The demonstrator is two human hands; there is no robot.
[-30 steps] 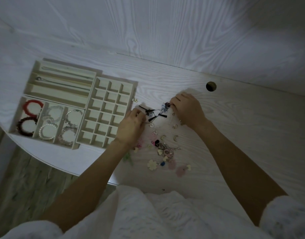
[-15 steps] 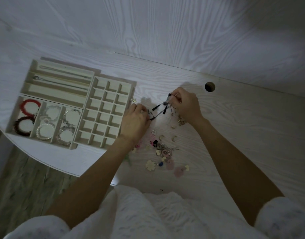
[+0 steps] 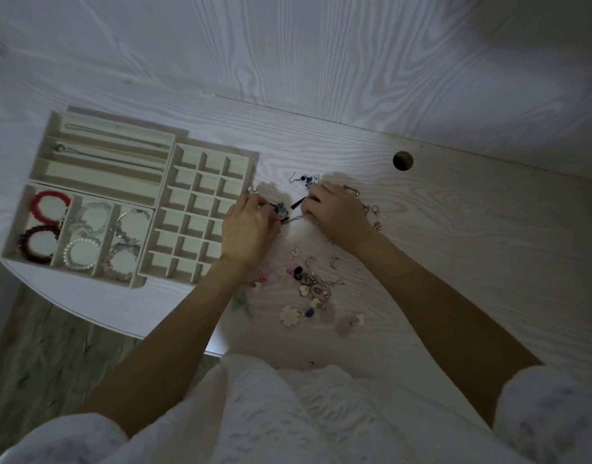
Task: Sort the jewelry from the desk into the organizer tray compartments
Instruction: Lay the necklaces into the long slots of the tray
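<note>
Both hands' fingers pinch one tangled earring cluster [image 3: 284, 211] (dark tassels) — beside tray [image 3: 174, 155].

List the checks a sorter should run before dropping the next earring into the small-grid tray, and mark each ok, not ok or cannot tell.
1. Piece gripped: left hand pinches a dark beaded earring. Ok.
2. Earring free of tangles: right hand pinches a black tassel piece right beside it. Cannot tell.
3. Small-grid tray cells free: visible cells look empty. Ok.
4. Matching partner found: a similar earring lies apart on the desk. Cannot tell.
5. Path to tray: tray lies just beside the left hand. Ok.
</note>
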